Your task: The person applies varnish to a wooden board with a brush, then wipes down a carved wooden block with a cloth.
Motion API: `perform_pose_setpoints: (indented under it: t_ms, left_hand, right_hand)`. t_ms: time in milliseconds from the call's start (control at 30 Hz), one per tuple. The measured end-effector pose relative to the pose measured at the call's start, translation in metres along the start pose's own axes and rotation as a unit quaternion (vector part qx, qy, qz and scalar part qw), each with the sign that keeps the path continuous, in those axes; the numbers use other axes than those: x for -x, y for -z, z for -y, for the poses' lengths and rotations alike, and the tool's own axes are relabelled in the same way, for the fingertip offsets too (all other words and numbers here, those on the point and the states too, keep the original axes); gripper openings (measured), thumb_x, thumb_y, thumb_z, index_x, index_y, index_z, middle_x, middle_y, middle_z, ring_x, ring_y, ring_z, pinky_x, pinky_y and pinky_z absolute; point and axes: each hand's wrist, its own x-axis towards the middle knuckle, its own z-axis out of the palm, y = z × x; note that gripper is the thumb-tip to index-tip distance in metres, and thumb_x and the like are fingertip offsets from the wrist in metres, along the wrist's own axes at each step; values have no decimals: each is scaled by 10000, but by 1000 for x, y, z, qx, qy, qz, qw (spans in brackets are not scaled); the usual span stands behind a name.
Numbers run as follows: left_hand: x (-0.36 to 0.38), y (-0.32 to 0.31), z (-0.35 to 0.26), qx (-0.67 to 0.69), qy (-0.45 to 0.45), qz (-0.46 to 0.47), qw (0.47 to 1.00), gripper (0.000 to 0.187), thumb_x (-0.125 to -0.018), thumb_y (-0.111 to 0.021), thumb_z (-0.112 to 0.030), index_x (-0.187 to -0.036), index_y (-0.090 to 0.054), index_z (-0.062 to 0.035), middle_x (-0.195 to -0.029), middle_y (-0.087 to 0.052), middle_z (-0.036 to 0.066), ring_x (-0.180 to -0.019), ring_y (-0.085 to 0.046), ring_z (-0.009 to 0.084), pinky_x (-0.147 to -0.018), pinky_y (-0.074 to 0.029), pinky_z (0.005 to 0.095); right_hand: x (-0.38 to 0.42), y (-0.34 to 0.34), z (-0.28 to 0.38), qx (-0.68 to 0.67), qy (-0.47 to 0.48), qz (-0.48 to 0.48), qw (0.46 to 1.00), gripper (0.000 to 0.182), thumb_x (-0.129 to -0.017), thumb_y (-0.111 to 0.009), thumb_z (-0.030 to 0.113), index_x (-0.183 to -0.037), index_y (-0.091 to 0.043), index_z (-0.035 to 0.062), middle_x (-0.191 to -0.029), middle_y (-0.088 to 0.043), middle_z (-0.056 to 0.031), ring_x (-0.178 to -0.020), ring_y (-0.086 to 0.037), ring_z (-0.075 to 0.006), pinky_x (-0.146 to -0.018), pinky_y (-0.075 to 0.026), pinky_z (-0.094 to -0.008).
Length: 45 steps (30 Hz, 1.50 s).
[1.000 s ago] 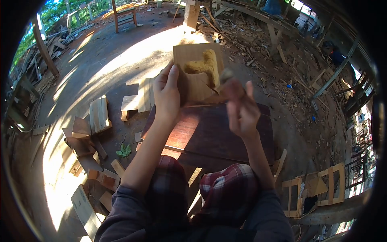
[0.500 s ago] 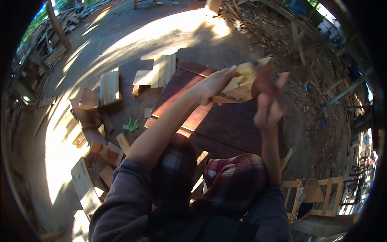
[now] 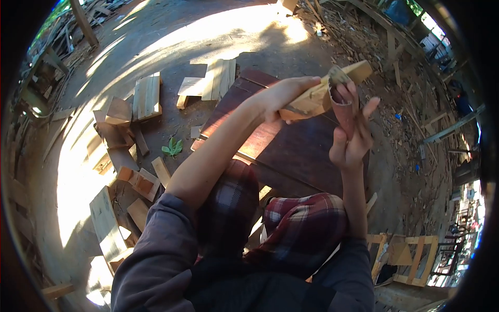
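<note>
My left hand grips a flat piece of light wood and holds it up, tilted, so I see it nearly edge-on. My right hand holds a rolled strip of reddish-brown sandpaper pressed against the wood's right underside, fingers partly spread. Both hands hover above a dark reddish board that lies in front of my plaid-clad knees.
Offcuts and short planks lie scattered on the dirt floor to the left, with more blocks near my left elbow. A small green plant grows beside the board. Wooden frames stand at lower right. Scrap timber litters the far right.
The wood piece went from facing me, its carved cutout visible, to tilted nearly edge-on. My right hand moved in under it with the sandpaper. My view dropped lower.
</note>
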Motion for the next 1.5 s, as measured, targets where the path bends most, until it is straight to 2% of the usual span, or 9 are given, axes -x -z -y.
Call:
perform_pose_setpoints:
  t_ms: [367,467,567,633,833,1033,1200,1267,1500]
  left_hand:
    - [12,-19,-10,17,-16,-83,996,329,-978,-434,-336,-1083,-554,-48,-733,-584,10,-493,-575,73,-321,-439,192]
    - [-5,1,13,25,-3,-5,1000,301,-987,-420,-287,-1064,-547,-26,-742,-563,29,-487,-556,77,-313,-411,193]
    - [-36,34,39,247,36,309,918,472,-989,-418,-282,-1288,-356,78,-739,-490,73,-450,-498,103,-326,-405,195]
    - [-34,46,33,369,38,439,818,634,-996,-404,-286,-1424,-112,80,-744,-456,106,-428,-481,136,-329,-419,209]
    - [-22,61,15,473,-129,468,736,620,-1006,-369,-301,-1436,-104,59,-730,-443,121,-438,-524,159,-309,-416,221]
    - [-8,81,17,465,-164,458,740,579,-1011,-351,-303,-1429,-161,49,-721,-442,104,-421,-481,137,-326,-415,206]
    - [32,138,46,187,-222,-17,957,419,-976,-381,-350,-1196,-490,-11,-778,-547,89,-521,-514,179,-493,-457,319]
    - [61,171,101,-211,-235,-434,844,418,-980,-355,-357,-1146,-509,-7,-876,-611,157,-743,-608,288,-710,-485,391]
    - [243,204,289,-261,94,-717,639,415,-982,-350,-397,-1160,-448,-35,-1001,-598,269,-935,-600,414,-798,-463,468]
  right_hand:
    - [4,-11,-24,-52,-37,-69,996,277,-956,-465,152,-1059,-625,-50,-1137,-623,-223,-1152,-576,-277,-1160,-53,-451]
    - [35,-17,-65,-34,-195,-107,974,331,-981,-452,196,-1061,-609,-85,-975,-660,-175,-933,-614,-177,-1132,-178,-374]
    - [56,-30,-80,-71,-381,-193,901,398,-1001,-441,253,-1073,-588,-110,-826,-662,-117,-747,-545,-83,-1068,-297,-291]
    - [60,-27,-78,-67,-412,-189,889,407,-999,-452,269,-1080,-587,-107,-812,-662,-104,-759,-515,-60,-1022,-339,-273]
    - [57,-33,-71,-64,-359,-154,918,430,-996,-442,281,-1009,-628,-106,-822,-682,-177,-992,-599,-126,-1114,-273,-333]
    - [65,-29,-78,-93,-415,-124,896,441,-998,-443,292,-1076,-611,-109,-1103,-643,-225,-1234,-471,-217,-1072,-287,-301]
    - [65,-21,-73,-61,-411,-87,905,485,-987,-469,361,-1080,-604,-95,-906,-635,-82,-820,-564,-127,-772,-448,-262]
    - [75,-19,-83,-31,-399,-93,912,506,-982,-466,376,-1169,-577,-81,-1013,-654,-153,-925,-617,-191,-818,-461,-276]
    - [97,-15,-99,-66,-468,-4,881,548,-986,-462,352,-1230,-497,-139,-1232,-558,-226,-1157,-545,-259,-963,-446,-323]
